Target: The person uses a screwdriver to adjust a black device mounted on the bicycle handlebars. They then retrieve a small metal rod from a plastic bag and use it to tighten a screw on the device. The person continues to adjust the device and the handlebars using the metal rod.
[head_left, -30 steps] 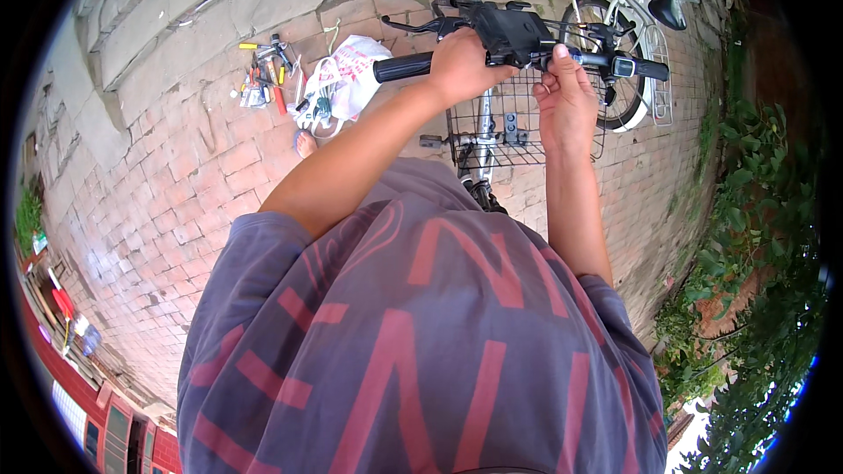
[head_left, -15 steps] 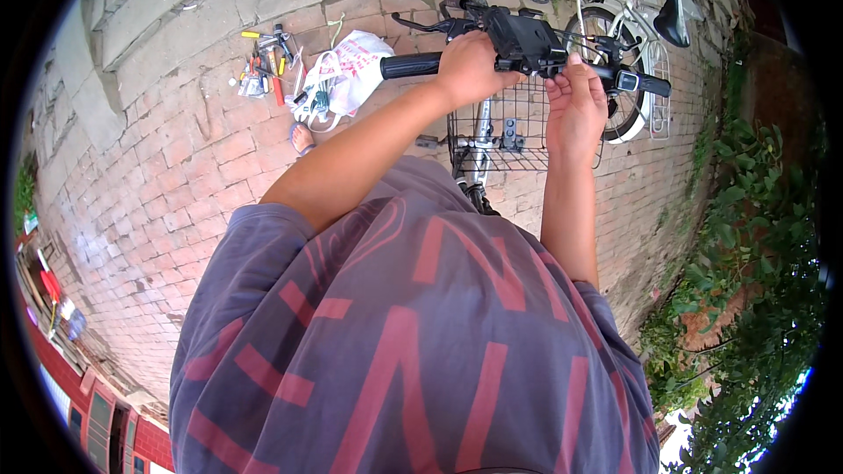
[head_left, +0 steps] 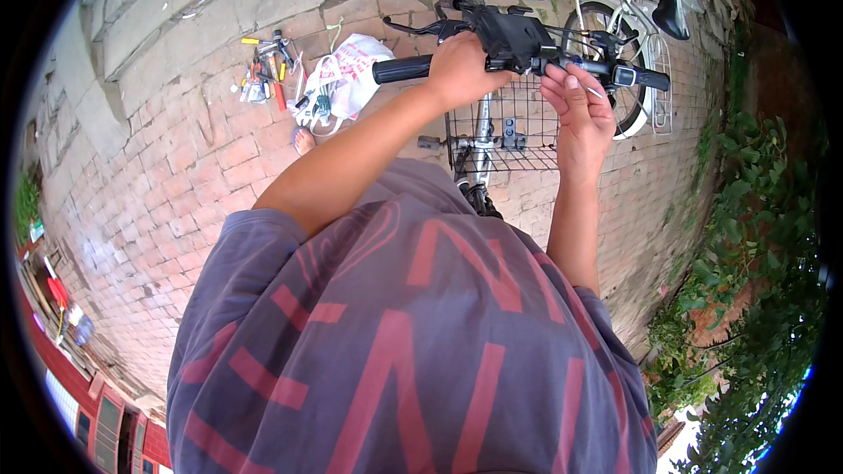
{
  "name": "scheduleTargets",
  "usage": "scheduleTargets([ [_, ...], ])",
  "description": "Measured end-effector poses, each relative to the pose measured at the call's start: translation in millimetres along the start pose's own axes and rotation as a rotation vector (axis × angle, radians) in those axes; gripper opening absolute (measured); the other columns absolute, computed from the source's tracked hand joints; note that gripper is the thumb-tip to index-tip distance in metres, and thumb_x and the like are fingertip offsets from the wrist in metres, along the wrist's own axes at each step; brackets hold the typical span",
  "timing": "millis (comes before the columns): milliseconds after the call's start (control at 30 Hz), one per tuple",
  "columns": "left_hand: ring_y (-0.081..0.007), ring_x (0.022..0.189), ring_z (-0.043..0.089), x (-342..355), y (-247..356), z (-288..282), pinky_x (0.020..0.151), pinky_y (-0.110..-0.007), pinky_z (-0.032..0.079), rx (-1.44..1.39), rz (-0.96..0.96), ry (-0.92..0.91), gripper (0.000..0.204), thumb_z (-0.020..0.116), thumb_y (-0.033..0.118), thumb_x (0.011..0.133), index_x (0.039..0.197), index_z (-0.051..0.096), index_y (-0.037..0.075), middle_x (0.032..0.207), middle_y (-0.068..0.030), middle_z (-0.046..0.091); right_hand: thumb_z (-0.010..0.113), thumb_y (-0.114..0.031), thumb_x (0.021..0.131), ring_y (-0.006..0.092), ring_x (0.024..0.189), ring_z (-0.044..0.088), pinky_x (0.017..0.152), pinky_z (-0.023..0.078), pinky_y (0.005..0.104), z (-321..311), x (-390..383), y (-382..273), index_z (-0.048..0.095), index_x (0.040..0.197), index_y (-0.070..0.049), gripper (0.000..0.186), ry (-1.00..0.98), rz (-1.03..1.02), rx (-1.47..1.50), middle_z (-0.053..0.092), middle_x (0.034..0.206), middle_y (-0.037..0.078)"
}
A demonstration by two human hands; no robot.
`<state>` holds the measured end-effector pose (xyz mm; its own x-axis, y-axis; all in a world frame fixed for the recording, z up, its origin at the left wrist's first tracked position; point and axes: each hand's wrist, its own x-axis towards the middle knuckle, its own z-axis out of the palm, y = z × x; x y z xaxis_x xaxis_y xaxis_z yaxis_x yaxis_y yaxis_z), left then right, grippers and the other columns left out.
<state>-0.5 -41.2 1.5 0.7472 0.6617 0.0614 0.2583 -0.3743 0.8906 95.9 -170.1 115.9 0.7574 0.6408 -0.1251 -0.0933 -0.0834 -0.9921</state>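
Note:
A bicycle's handlebar (head_left: 601, 64) spans the upper middle of the head view, with a black phone-holder-like box (head_left: 524, 39) mounted at its centre. My left hand (head_left: 458, 68) is closed around the bar and the box's near left side, beside the black left grip (head_left: 402, 68); its fingertips are partly hidden under the box. Just right of the box, my right hand (head_left: 581, 114) is closed in a pinch on a thin, pale metal rod (head_left: 594, 92), perhaps a hex key, too small to be sure. Below the bar hangs a black wire basket (head_left: 505, 158).
Hand tools (head_left: 268, 70) lie on the brick paving (head_left: 211, 158) at the upper left, beside a white plastic bag (head_left: 351, 70). A white bicycle (head_left: 645, 44) lies or stands beyond the handlebar at the upper right. Green plants (head_left: 738, 254) line the right edge.
My right hand has shifted slightly down and right, and the thin rod now shows at its fingers. The handlebar has turned a little; my left hand keeps its hold.

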Motion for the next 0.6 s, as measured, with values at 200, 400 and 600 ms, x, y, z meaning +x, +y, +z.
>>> scheduleTargets([
  [200, -0.0319, 0.098, 0.060, -1, 5, -3, 0.086, -0.042, 0.047, -0.004, 0.004, 0.016, 0.042, 0.075, 0.043, 0.069, 0.098, 0.070, 0.013, 0.097, -0.0135, 0.067, 0.040, -0.025, 0.103, 0.0141, 0.074, 0.061, 0.075, 0.055, 0.0275, -14, -12, 15, 0.061, 0.101, 0.000, 0.033, 0.053, 0.118, -0.027, 0.064, 0.085, 0.007],
  [400, -0.0333, 0.093, 0.061, -1, 11, -7, 0.082, -0.043, 0.049, -0.001, -0.001, 0.011, 0.039, 0.075, 0.043, 0.070, 0.095, 0.071, 0.014, 0.096, -0.0138, 0.066, 0.042, -0.021, 0.100, 0.0110, 0.061, 0.043, 0.058, 0.038, 0.0291, -4, -17, 42, 0.059, 0.093, -0.004, 0.026, 0.011, 0.072, -0.620, 0.052, 0.069, 0.003],
  [600, -0.0337, 0.091, 0.061, -1, 3, -2, 0.080, -0.043, 0.049, 0.028, 0.034, 0.029, 0.037, 0.074, 0.042, 0.071, 0.093, 0.071, 0.012, 0.094, -0.0139, 0.066, 0.043, -0.024, 0.101, 0.0026, 0.055, 0.032, 0.048, 0.026, 0.0203, 3, -7, 47, 0.056, 0.093, -0.005, 0.025, -0.230, 0.264, -0.285, 0.039, 0.066, -0.006],
])
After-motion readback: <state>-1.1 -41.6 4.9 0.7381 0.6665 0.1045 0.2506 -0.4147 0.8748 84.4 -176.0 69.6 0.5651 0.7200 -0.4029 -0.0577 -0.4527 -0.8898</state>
